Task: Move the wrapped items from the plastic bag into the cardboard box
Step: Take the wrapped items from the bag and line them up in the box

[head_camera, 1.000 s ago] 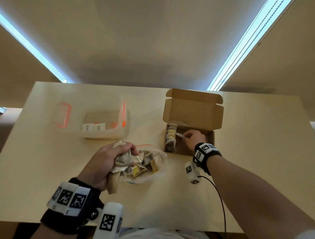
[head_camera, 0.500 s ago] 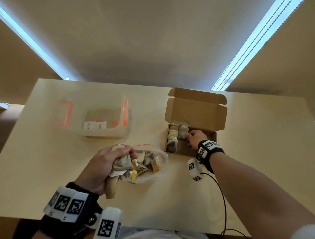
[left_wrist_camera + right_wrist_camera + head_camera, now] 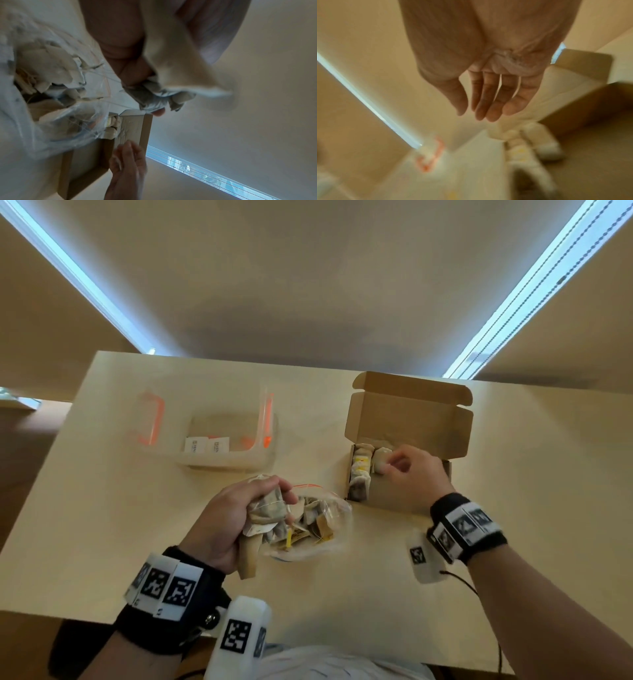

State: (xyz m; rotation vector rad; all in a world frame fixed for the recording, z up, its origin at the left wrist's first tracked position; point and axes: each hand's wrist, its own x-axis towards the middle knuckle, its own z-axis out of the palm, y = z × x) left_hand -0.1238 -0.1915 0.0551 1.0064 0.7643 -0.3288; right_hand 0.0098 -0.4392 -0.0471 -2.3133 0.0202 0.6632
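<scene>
The open cardboard box (image 3: 407,426) stands right of centre on the table. A column of wrapped items (image 3: 360,470) lies along its left wall, with one more wrapped item (image 3: 379,460) beside it. My right hand (image 3: 390,466) hovers over the box with its fingers straight and empty, as the right wrist view shows (image 3: 477,115). The clear plastic bag (image 3: 322,529) lies in front of me with several wrapped items inside. At the bag's mouth my left hand (image 3: 279,489) grips a crumpled bundle of wrapped items (image 3: 269,510), whose grey-white wrap (image 3: 150,97) shows under my fingers.
A clear plastic container (image 3: 226,440) with orange handles and white labels sits at the back left of the table. A black cable (image 3: 459,580) runs from my right wrist toward the table's near edge. Bare tabletop (image 3: 534,491) lies right of the box.
My right hand put the small wrapped item it pinched into the box beside the column, let go and drew back a little. My left hand kept its grip and barely moved.
</scene>
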